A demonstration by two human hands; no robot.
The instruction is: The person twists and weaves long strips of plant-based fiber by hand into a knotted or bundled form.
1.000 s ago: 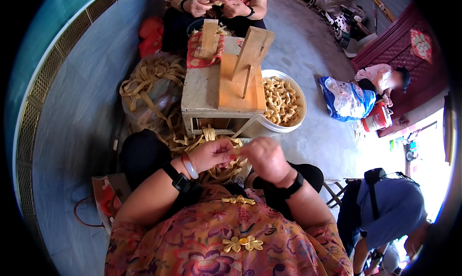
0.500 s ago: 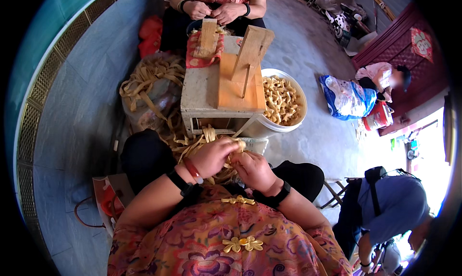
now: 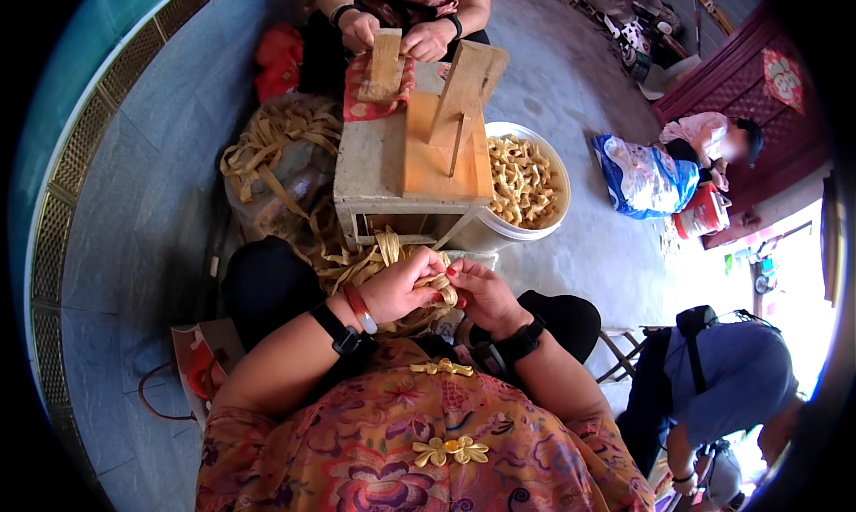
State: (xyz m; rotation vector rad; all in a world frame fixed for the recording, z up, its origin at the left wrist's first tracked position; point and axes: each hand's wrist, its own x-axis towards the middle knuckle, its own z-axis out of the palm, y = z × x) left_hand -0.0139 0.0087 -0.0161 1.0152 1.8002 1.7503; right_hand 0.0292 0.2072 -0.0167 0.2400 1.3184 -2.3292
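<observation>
My left hand [image 3: 399, 287] and my right hand [image 3: 486, 300] meet above my lap, fingers closed around a flat tan strip [image 3: 440, 289]. The strip is bent into a loop between the fingertips, and parts of it are hidden by them. Beneath and beyond my left hand lies a loose heap of similar tan strips [image 3: 385, 248]. Small knotted tan pieces [image 3: 521, 184] fill a white bucket [image 3: 563, 191] beyond my right hand.
A small worn table [image 3: 367, 175] stands ahead, bearing an upright wooden board on a base [image 3: 465, 91] and a wooden block [image 3: 385, 66] on red cloth. Across it another person's hands [image 3: 428, 41] work. A bag of strips [image 3: 276, 155] sits left; another person [image 3: 727, 378] bends at right.
My hands have turned and drawn slightly apart, so the strip's loop now shows between them. Across the table, the other person's hands have moved down to either side of the wooden block.
</observation>
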